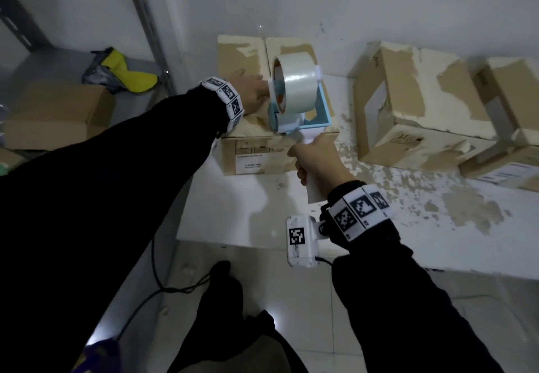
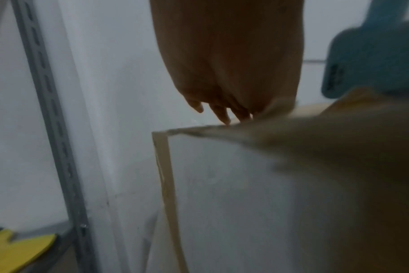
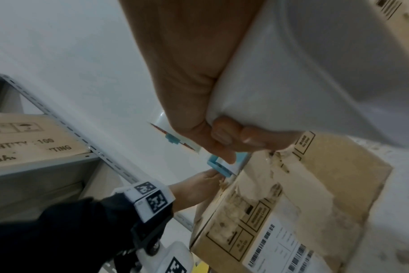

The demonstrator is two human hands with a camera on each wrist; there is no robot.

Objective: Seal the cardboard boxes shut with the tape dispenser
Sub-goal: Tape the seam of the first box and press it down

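A worn cardboard box [image 1: 250,153] stands on the white table [image 1: 248,203], its two top flaps folded down. My left hand [image 1: 253,92] lies flat on the box top, its fingers [image 2: 220,112] straight and pressing the flap. My right hand [image 1: 318,162] grips the white handle [image 3: 304,73] of a blue and white tape dispenser [image 1: 300,101] that carries a big roll of clear tape. The dispenser's front rests on the near edge of the box top [image 3: 292,166], just right of my left hand. I cannot see any tape laid on the box.
Two more torn cardboard boxes [image 1: 417,110] [image 1: 507,139] lie to the right on the table. A metal shelf [image 1: 140,22] at the left holds a brown box [image 1: 55,115] and a yellow and grey item [image 1: 122,72]. A cable [image 1: 157,285] runs over the floor below.
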